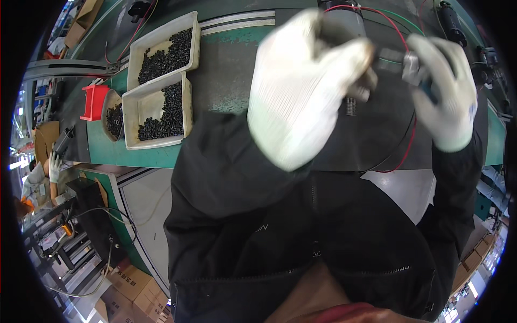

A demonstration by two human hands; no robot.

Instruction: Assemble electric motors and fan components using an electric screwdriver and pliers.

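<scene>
My left hand point(299, 89), in a white glove, is raised over the workbench with its fingers curled in; its dark, smeared fingertips hide what they pinch. Behind it, partly covered, stands a grey cylindrical part point(350, 22) with a dark top, like a motor. My right hand point(448, 99), gloved too and blurred by motion, curls at the right around something I cannot make out. A red wire point(397, 31) and a green wire point(412, 22) run near its fingertips. Below the left fingertips lies a small coil spring point(350, 106).
To the left, two cream bins, a far one point(195, 40) and a near one point(187, 107), hold many small black parts. Beside them are a round bowl point(106, 126) and a red bin point(96, 102). Dark cylinders point(451, 24) line the right edge. Another person's gloved hand point(55, 167) shows far left.
</scene>
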